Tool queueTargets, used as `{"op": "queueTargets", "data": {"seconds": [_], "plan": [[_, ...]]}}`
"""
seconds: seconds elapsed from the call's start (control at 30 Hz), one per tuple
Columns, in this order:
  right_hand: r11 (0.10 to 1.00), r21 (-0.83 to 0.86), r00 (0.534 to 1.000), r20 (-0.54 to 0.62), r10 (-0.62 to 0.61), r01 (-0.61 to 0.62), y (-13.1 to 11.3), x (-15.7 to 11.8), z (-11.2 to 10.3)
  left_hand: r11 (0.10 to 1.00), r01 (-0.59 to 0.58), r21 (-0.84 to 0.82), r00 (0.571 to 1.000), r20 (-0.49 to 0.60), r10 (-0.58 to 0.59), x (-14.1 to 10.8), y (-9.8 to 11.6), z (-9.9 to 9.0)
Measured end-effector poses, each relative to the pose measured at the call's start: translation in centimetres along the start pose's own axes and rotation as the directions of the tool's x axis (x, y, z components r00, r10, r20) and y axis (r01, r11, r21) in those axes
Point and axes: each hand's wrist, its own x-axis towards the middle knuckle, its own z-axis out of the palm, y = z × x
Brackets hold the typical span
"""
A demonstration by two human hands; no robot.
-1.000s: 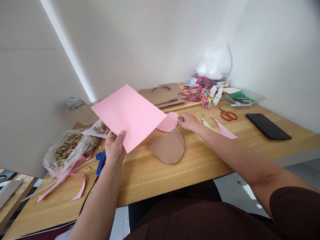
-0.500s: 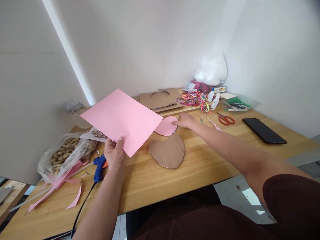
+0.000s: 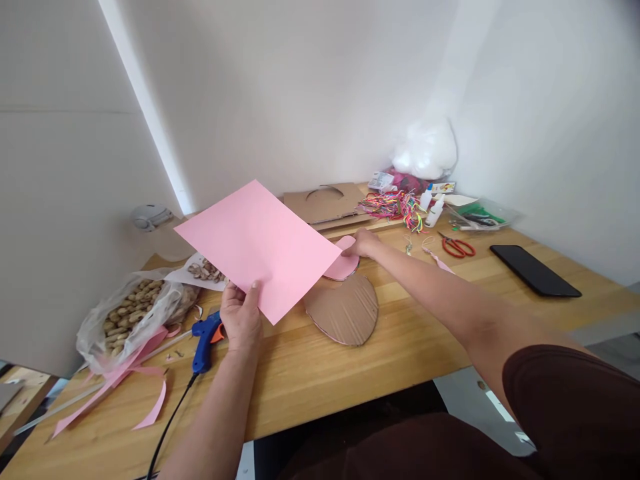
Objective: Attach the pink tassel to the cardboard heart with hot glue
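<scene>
A pink paper sheet [image 3: 260,247] is raised over the table, its near edge pinched by my left hand [image 3: 243,317], thumb on top. Beyond the cardboard heart [image 3: 345,310] lies a smaller pink-faced piece [image 3: 344,265], partly hidden by the sheet. Fingers of my right hand [image 3: 363,244] are closed at the far right edge of that pink piece. The cardboard heart lies flat, its left part also covered from view by the sheet.
Left are a blue glue gun [image 3: 204,340] with its cord, a bag of peanuts [image 3: 131,313] and pink strips [image 3: 117,373]. Right are red-handled scissors [image 3: 456,247], a black phone [image 3: 535,270], glue bottles [image 3: 434,211] and colourful strings [image 3: 393,205]. Cardboard [image 3: 325,205] lies behind.
The view has shifted slightly. The pink sheet has moved a little right relative to the cardboard heart and covers more of it. My right fingers reach further over the small pink piece.
</scene>
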Motion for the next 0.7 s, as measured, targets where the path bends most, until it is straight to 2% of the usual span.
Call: {"op": "queueTargets", "data": {"seconds": [0.13,0.3,0.47,0.7], "plan": [[0.983,-0.142,0.990,0.065,0.123,-0.113,-0.9,0.8,-0.4,1.000,-0.016,-0.003,0.999,-0.041,0.016,0.1,0.3,0.0],[0.984,-0.154,0.983,0.145,0.113,-0.091,-1.6,1.3,-0.4,1.000,-0.015,0.006,0.998,-0.057,0.015,0.2,0.5,0.1],[0.997,-0.032,0.982,0.174,0.074,-0.069,-2.2,0.6,-0.4,1.000,-0.023,-0.013,0.998,-0.059,0.022,0.2,0.5,0.2],[0.962,0.269,0.987,0.161,0.011,-0.055,-2.3,-2.3,-1.3,0.999,-0.033,-0.014,0.997,-0.068,0.032,0.2,0.5,0.4]]}}
